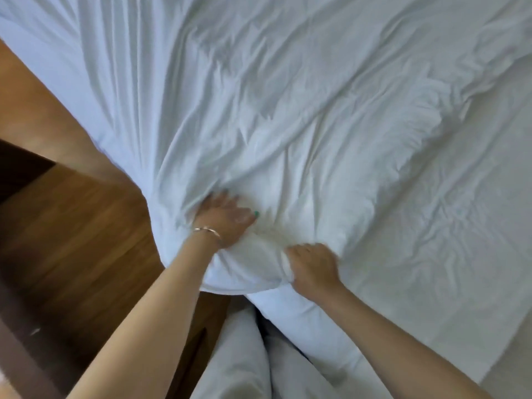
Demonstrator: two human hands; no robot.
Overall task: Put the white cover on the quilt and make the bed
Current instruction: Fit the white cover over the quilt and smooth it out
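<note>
Wooden floor (86, 226) beside bed (431, 254). Covered quilt (259, 96) spread over bed, one corner at near edge. Left hand (227, 218) flat, pressing corner; right hand (312, 267) clutching cover fold. Likely seating quilt corner inside cover; next, smoothing and straightening.

Head view, looking down, close over bed (431, 226)

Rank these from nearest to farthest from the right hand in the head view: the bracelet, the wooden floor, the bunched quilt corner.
From the right hand:
1. Bunched quilt corner, gripped by it, on its left.
2. Bracelet, on the left wrist, farther left.
3. Wooden floor, beyond the bed edge, farthest left.
</note>
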